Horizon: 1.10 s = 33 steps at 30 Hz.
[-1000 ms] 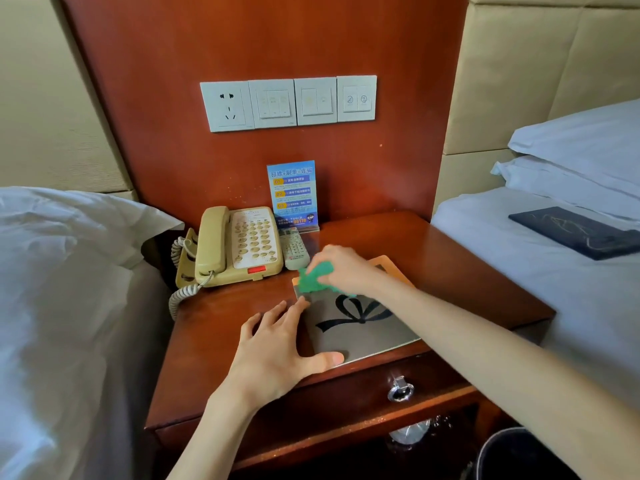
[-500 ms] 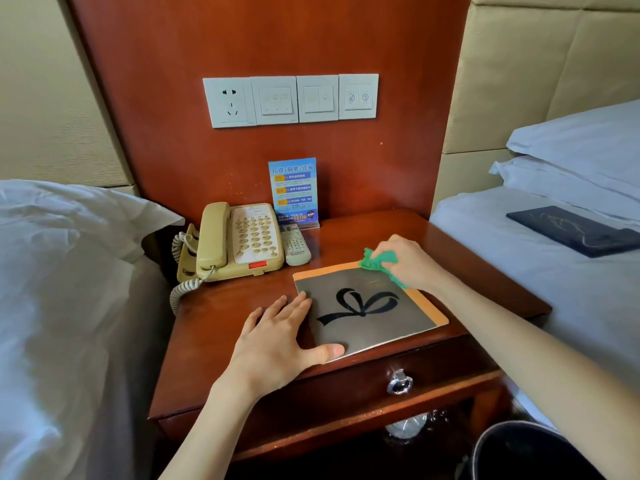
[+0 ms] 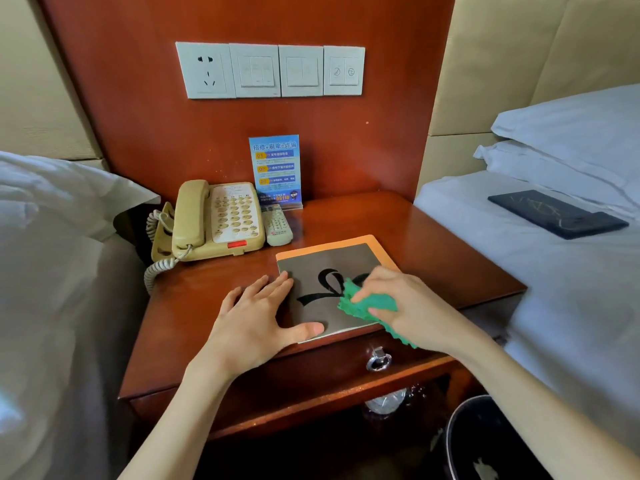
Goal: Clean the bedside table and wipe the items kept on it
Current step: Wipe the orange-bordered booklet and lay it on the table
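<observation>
My right hand [image 3: 403, 306] bunches a crumpled green cloth [image 3: 367, 301] in curled fingers and presses it onto the flat grey card [image 3: 329, 268] with the black ribbon print, which lies near the front edge of the glossy wooden bedside table [image 3: 450, 258] on an orange sheet. My left hand [image 3: 256, 323] lies flat and spread, fingertips on the card's left edge, thumb along its front. The beige plastic telephone [image 3: 214, 220] sits at the back left, a pale remote [image 3: 277, 225] just beside it.
</observation>
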Tool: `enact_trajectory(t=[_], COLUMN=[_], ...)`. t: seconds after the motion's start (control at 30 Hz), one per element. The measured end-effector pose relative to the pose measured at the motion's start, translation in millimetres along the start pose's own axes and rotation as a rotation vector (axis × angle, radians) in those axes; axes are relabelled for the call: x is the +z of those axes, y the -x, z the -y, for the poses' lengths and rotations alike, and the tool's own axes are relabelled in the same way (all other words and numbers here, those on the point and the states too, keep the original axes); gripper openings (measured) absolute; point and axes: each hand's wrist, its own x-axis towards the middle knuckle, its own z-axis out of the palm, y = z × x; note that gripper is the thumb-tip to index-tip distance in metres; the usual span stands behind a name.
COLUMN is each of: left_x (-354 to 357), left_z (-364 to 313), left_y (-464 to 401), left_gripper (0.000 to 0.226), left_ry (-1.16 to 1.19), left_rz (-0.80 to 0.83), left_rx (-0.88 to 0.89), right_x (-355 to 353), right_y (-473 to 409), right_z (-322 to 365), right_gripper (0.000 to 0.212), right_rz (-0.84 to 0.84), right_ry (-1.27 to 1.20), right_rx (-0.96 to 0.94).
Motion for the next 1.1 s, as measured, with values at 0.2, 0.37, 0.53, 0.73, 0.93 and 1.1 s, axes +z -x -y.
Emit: enact_trajectory(t=[0.2, 0.37, 0.53, 0.73, 0.93, 1.1], left_x=[-11, -28, -34, -35, -33, -14], left_z=[-3, 1, -2, 3, -1, -11], left_y=[2, 3, -1, 0, 0, 14], left_gripper=[0.116, 0.119, 0.134, 0.130, 0.116, 0.117], left_ry=[0.020, 0.138, 0.147, 0.076, -0.021, -0.160], left_rz=[0.071, 0.213, 0.249, 0.311, 0.337, 0.188], left_rx=[0.002, -0.048, -0.107, -0.050, 0.031, 0.041], right_x=[2, 30, 56, 32, 5, -18], right_y=[-82, -119, -95, -37, -3, 19], right_z=[-3, 10, 44, 42, 11, -39], right_gripper=[0.020, 0.024, 0.030, 0.024, 0.028, 0.037], right_rz=[-0.050, -0.221, -0.080, 0.151, 0.151, -0.094], right_ry=[0.021, 0.061, 0.011, -0.115, -0.115, -0.057], right_rx=[0.112, 0.185, -0.045, -0.214, -0.222, -0.106])
